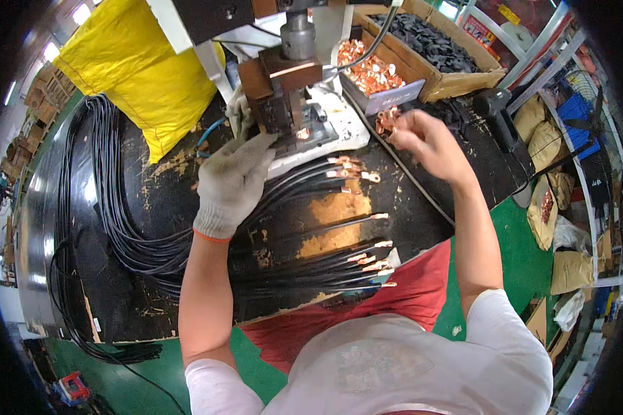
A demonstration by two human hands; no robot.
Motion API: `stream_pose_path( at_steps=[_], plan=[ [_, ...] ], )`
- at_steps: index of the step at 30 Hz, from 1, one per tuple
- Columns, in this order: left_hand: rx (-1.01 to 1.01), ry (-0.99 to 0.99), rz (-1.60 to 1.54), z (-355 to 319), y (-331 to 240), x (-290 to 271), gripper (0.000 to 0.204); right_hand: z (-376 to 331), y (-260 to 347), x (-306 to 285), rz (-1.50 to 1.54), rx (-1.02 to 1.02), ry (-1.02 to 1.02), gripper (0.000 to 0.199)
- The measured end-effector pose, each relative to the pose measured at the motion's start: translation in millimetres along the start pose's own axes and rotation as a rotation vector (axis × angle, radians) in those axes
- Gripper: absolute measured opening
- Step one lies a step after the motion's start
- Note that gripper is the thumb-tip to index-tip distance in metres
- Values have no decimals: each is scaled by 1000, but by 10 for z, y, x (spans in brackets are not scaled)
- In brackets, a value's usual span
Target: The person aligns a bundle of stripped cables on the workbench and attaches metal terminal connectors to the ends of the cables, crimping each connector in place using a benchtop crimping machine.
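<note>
Gloved left hand [232, 183] flat at the press die [294, 124], fingers stretched out, gripping nothing clearly — fingertips touching the white base. Bare right hand [429, 142] half-curled, pinching copper terminals [386, 121] just beside the grey tray [381, 83] of them. Black cables [311, 228] with copper-tipped ends lying across the worn black table [152, 207], between both arms.

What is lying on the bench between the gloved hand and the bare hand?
In the head view, black cables with copper ends lie between the gloved left hand and the bare right hand, below the press's white base.
</note>
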State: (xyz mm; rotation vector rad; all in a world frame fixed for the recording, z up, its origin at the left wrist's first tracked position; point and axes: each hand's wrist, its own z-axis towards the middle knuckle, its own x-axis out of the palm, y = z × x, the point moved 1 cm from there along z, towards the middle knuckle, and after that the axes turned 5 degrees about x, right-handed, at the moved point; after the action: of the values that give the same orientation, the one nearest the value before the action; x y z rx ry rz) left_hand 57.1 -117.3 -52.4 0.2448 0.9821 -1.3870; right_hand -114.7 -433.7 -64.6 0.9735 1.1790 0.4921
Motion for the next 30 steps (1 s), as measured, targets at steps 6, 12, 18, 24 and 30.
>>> stream_pose_path(
  at_steps=[6,12,18,24,30],
  plan=[
    [8,6,37,-51,45,74,26,363,676,475,187,43,276,20],
    [4,-30,45,-73,138,131,26,512,714,755,330,168,298,15],
    [27,-112,21,-65,182,160,25,598,587,922,527,230,250,12],
    [45,-86,86,-43,237,176,25,615,556,963,681,169,268,13],
    [16,-18,55,11,241,176,23,683,423,954,801,184,326,18]
  ],
)
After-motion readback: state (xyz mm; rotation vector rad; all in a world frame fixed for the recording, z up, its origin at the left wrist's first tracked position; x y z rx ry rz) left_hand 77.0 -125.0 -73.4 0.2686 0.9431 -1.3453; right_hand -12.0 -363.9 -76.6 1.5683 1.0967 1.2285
